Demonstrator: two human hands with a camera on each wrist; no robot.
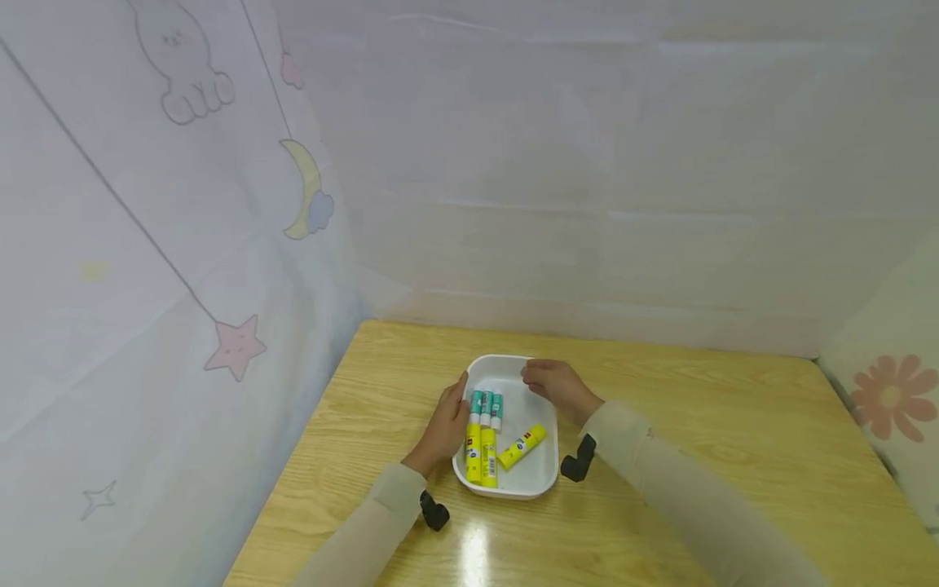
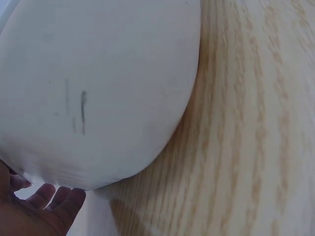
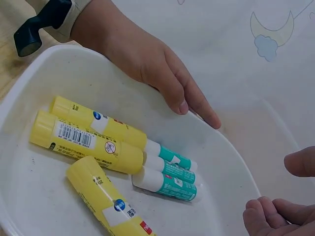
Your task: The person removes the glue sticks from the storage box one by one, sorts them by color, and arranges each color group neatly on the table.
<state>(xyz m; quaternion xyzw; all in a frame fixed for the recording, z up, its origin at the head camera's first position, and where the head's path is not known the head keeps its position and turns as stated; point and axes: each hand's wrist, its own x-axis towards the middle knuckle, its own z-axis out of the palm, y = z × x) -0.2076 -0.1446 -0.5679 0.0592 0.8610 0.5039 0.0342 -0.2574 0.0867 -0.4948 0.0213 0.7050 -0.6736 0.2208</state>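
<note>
A white plastic tray (image 1: 524, 481) stands on the table, holding three yellow glue sticks (image 1: 522, 447) and three smaller teal-and-white glue sticks (image 1: 487, 408). Two of the yellow ones lie side by side along the left wall; the third lies slantwise, apart from them. My left hand (image 1: 447, 424) holds the tray's left side, thumb over the rim and fingers (image 2: 61, 209) against the outer wall. Around the far right corner of the rim is my right hand (image 1: 561, 386). Its fingers (image 3: 266, 216) bend loosely there, with the thumb apart from them.
The light wood table (image 1: 697, 416) extends to both sides of the tray. A printed cloth (image 1: 183, 244) hangs at the left, and a pale backdrop (image 1: 587, 204) rises behind the table's far edge. A black device (image 1: 579, 458) is strapped to each wrist.
</note>
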